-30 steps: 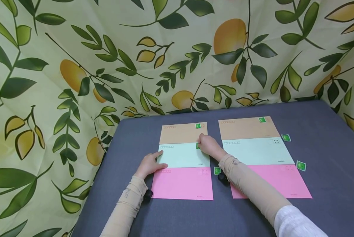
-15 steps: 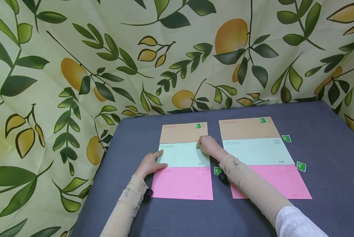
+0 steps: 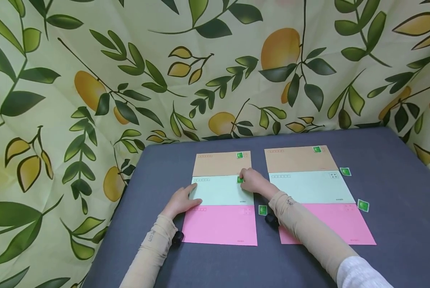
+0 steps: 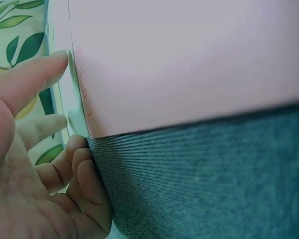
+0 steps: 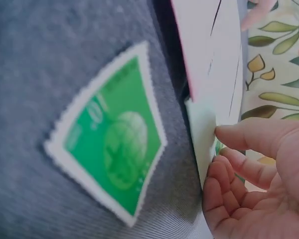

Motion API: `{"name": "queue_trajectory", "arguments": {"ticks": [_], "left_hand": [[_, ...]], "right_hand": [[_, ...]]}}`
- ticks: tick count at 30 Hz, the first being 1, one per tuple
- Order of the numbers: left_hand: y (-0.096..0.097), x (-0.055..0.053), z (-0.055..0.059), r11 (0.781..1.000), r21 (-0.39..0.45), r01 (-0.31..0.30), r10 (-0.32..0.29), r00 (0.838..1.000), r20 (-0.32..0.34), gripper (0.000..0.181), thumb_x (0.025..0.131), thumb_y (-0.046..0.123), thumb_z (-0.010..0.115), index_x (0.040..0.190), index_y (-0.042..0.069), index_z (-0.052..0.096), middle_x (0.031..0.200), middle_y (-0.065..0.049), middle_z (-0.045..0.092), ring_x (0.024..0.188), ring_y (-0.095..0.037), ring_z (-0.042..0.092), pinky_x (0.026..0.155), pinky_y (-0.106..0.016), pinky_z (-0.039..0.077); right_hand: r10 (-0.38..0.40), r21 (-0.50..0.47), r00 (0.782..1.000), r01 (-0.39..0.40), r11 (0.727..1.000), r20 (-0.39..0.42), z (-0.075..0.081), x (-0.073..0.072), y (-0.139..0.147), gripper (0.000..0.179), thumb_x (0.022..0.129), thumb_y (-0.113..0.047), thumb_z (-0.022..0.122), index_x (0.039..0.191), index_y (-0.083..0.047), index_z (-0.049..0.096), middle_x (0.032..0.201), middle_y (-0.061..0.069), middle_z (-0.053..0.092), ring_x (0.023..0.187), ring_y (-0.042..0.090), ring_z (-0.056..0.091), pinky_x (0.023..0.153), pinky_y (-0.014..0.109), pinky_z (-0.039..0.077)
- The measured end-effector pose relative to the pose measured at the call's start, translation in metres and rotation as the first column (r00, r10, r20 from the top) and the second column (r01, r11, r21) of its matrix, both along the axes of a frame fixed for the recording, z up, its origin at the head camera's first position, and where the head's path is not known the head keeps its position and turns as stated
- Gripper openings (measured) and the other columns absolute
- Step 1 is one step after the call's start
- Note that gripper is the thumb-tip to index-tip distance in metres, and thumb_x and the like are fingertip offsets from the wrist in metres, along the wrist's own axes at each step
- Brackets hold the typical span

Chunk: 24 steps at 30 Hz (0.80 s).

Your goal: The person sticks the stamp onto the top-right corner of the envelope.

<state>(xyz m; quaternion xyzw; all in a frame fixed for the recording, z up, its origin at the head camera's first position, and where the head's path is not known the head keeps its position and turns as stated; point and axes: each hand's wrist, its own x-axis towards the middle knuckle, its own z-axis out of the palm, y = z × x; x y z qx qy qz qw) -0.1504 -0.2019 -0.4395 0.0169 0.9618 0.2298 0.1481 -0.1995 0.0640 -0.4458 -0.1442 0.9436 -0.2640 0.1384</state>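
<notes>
In the head view my right hand (image 3: 254,182) pinches a green postage stamp (image 3: 239,180) at the upper right of the left-hand mint envelope (image 3: 218,191). The right wrist view shows the thumb and forefinger on either side of a sliver of that stamp (image 5: 218,147), the other fingers curled. My left hand (image 3: 180,201) rests at the left edge of the same envelope, thumb and forefinger spread, the thumb near the pink envelope (image 3: 220,226) below. Above lies a brown envelope (image 3: 215,165) bearing a stamp (image 3: 239,155).
To the right lies a second column of brown (image 3: 297,159), mint (image 3: 305,188) and pink envelopes (image 3: 348,224). Its brown one bears a stamp (image 3: 317,149). Loose stamps lie between the columns (image 3: 263,210) and on the right (image 3: 345,171) of the blue-grey cloth (image 3: 398,240).
My right fingers have shifted slightly, and more of the stamp at their tips shows. The left hand stays at the envelope's edge. The head view has tilted a little.
</notes>
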Motion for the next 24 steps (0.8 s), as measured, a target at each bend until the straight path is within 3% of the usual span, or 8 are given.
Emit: {"name": "queue_trajectory", "arguments": {"ticks": [8, 14, 17, 24], "left_hand": [[-0.003, -0.001, 0.004, 0.999, -0.002, 0.036, -0.036, 0.999, -0.002, 0.061, 0.085, 0.034, 0.064, 0.137, 0.008, 0.047, 0.130, -0.022, 0.054, 0.119, -0.037, 0.051, 0.098, -0.053, 0.041], [0.001, -0.001, 0.007, 0.999, -0.038, 0.019, -0.019, 1.000, -0.007, 0.057, 0.086, 0.034, 0.063, 0.135, 0.009, 0.049, 0.133, -0.023, 0.051, 0.123, -0.039, 0.048, 0.100, -0.055, 0.039], [0.006, -0.001, 0.010, 0.998, -0.064, 0.016, -0.018, 0.999, -0.036, 0.055, 0.086, 0.035, 0.063, 0.134, 0.011, 0.051, 0.131, -0.023, 0.053, 0.120, -0.039, 0.050, 0.098, -0.055, 0.041], [0.027, -0.002, 0.017, 0.991, -0.084, 0.107, -0.117, 0.984, -0.135, 0.050, 0.086, 0.035, 0.064, 0.130, 0.013, 0.056, 0.106, -0.016, 0.064, 0.097, -0.028, 0.059, 0.083, -0.044, 0.048]], "right_hand": [[-0.014, -0.067, 1.000, 0.013, 0.998, -0.025, -0.001, 0.007, 0.001, 0.024, 0.085, -0.008, 0.061, 0.106, 0.001, 0.056, 0.082, 0.009, 0.051, 0.070, 0.019, 0.046, 0.061, 0.027, 0.037], [-0.014, -0.116, 0.999, 0.008, 0.993, -0.047, -0.001, 0.009, 0.004, 0.027, 0.085, -0.015, 0.064, 0.107, -0.001, 0.057, 0.076, 0.006, 0.049, 0.067, 0.017, 0.045, 0.058, 0.026, 0.035], [-0.013, -0.142, 0.996, 0.001, 0.990, -0.085, 0.002, 0.009, 0.008, 0.028, 0.085, -0.017, 0.064, 0.108, 0.000, 0.058, 0.075, 0.005, 0.051, 0.066, 0.016, 0.046, 0.058, 0.026, 0.035], [-0.062, -0.232, 0.990, 0.031, 0.972, -0.130, 0.016, 0.016, 0.024, 0.023, 0.085, -0.018, 0.065, 0.103, -0.002, 0.063, 0.081, 0.006, 0.056, 0.070, 0.016, 0.048, 0.060, 0.026, 0.039]]}}
